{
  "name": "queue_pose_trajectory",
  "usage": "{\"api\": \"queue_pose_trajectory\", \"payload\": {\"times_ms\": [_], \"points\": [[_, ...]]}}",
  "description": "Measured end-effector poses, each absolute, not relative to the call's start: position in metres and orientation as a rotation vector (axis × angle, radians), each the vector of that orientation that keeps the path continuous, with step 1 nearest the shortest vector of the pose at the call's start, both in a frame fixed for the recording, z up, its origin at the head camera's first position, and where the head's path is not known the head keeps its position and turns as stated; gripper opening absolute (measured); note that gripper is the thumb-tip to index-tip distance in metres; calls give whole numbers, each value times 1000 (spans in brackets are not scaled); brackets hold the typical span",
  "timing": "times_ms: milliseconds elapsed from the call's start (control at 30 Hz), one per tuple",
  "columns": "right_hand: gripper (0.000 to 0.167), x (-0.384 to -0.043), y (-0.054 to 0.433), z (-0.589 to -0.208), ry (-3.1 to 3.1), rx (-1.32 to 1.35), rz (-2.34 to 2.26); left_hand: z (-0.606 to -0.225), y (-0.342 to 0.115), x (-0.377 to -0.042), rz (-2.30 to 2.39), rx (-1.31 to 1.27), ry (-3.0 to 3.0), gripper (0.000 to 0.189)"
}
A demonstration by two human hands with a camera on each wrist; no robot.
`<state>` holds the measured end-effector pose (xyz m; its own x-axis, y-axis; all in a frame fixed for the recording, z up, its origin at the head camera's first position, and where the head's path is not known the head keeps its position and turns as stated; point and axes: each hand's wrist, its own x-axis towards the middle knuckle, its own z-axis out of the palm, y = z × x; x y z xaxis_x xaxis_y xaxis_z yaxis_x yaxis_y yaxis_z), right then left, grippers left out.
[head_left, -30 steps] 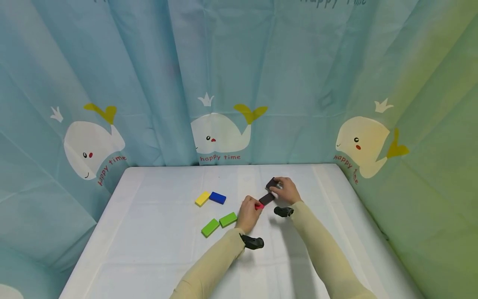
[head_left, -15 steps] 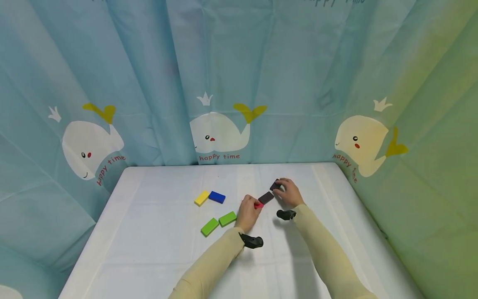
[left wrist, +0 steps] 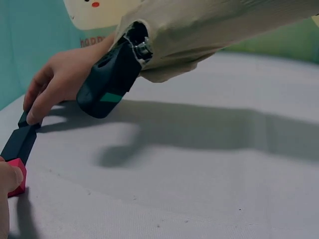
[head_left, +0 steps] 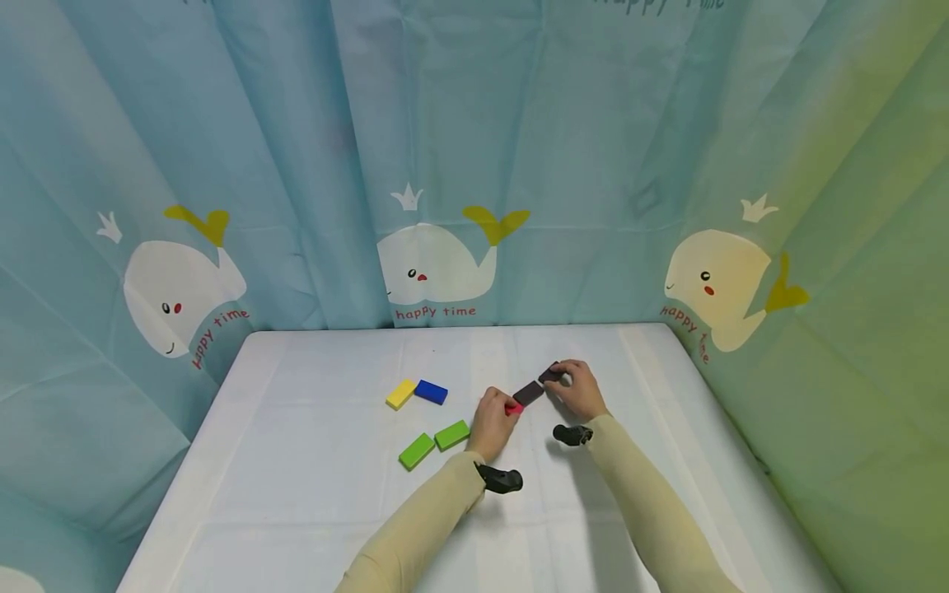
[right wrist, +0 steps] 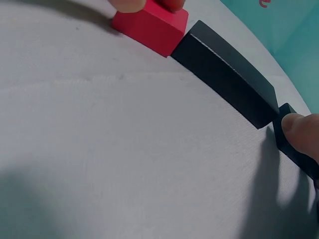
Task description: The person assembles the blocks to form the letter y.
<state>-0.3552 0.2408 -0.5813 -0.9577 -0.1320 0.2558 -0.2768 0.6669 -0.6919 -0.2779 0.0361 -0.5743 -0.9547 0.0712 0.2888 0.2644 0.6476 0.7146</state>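
Note:
My left hand [head_left: 494, 424] pinches a red block [right wrist: 152, 25], partly covered by the fingers, down on the white table. A black block [right wrist: 229, 74] lies end to end with it, one end at the red block's corner. At the far end of that block, my right hand [head_left: 582, 391] holds a second black block [right wrist: 299, 157] between thumb and fingers, its near end right at the first one's corner. The three form a slanting row. In the left wrist view the right fingers [left wrist: 40, 102] come down on the far black block from above.
Two green blocks [head_left: 417, 451] lie left of my left hand, nearly end to end. Behind them a yellow block [head_left: 401, 394] touches corners with a blue block [head_left: 432, 391]. The white table [head_left: 311, 486] ends at a whale-print curtain [head_left: 593, 165].
My right hand has lowered the second black block from above the row, moving slightly right and nearer, down to the first black block's far end. My left hand stays on the red block.

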Motion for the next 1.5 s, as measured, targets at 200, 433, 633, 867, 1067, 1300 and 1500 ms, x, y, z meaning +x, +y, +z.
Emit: {"api": "queue_pose_trajectory", "payload": {"times_ms": [200,433,633,867,1067,1300,1500], "points": [[33,-351,242,-585,-2682,344,1182,-577,36,-279,-1195,-267,-2644,11],[33,-349,239,-586,-2682,329,1204,-576,36,-281,-1194,-261,-2648,10],[33,-348,237,-585,-2691,336,1186,-576,35,-282,-1196,-255,-2658,11],[35,-348,235,-584,-2692,354,1176,-577,35,-282,-1185,-258,-2652,10],[33,-350,233,-585,-2673,361,1180,-577,35,-282,-1190,-252,-2661,10],[33,-348,232,-587,-2674,364,1170,-574,35,-279,-1193,-261,-2660,9],[34,-348,232,-586,-2682,361,1178,-575,35,-281,-1163,-265,-2664,10]]}}
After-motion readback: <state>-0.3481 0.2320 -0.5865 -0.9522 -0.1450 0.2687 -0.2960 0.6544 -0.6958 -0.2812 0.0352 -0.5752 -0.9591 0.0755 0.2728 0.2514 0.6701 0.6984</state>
